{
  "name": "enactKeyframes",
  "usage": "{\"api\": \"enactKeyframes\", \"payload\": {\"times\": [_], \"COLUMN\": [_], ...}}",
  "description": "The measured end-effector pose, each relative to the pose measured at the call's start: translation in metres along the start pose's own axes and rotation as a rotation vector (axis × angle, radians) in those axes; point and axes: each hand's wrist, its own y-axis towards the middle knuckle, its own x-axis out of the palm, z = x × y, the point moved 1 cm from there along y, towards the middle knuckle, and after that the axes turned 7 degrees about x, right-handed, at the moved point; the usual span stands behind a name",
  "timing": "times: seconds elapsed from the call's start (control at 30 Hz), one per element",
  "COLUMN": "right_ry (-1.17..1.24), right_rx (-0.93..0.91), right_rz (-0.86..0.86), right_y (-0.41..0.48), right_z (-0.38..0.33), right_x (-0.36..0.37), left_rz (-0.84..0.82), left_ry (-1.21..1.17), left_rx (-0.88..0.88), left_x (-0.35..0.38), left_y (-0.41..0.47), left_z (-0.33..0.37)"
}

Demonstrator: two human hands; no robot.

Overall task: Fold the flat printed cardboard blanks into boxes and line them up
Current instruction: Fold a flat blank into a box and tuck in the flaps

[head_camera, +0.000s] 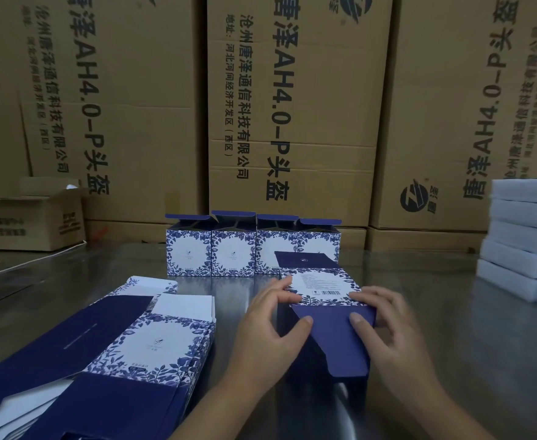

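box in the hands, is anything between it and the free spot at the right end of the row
Nothing visible does. The box, gripped by the left hand and right hand, lies just in front of the row's rightmost box; the table beyond that end shows only steel up to the white stack.

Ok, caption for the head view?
Left hand and right hand fold a floral box; four finished boxes stand behind it.
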Motion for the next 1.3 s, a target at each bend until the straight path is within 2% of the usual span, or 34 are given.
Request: {"api": "enactKeyframes", "payload": {"times": [0.17,0.53,0.87,1.0,1.3], "right_ry": [-0.059,-0.147,-0.096,-0.079,0.033], "right_rx": [-0.017,-0.08,-0.174,-0.155,-0.025], "right_rz": [0.02,-0.001,-0.022,-0.042,-0.077], "right_y": [0.003,0.0,0.001,0.0,-0.002], "right_z": [0.003,-0.008,-0.018,-0.02,-0.022], "right_x": [0.0,-0.003,0.0,0.0,0.005], "left_rz": [-0.068,-0.054,-0.095,-0.138,-0.047], "left_ry": [0.148,0.189,0.162,0.217,0.148], "left_rx": [0.145,0.195,0.208,0.256,0.231], "left_x": [0.004,0.006,0.003,0.009,0.014], "left_y": [-0.004,-0.002,0.002,0.0,0.0], "left_z": [0.0,0.0,-0.001,-0.002,-0.002]}}
